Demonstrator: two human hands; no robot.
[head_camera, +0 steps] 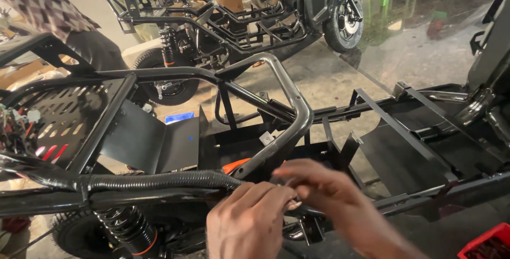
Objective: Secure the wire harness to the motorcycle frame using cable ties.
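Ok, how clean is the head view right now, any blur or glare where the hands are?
Head view: the right hand is smeared by motion blur, the left hand is sharper; the corrugated black conduit and grey frame tube are in focus; ceiling light glares at the top left and reflects on the glossy floor.

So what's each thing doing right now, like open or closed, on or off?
Left hand: fingers curled, pinching something small, too blurred to name.
Right hand: blurred, fingertips meeting the left hand's.
Ribbed black hose: lying along the frame.
Scooter frame: bare, no seat or panels.
Spring shock: fitted, beside the wheel.
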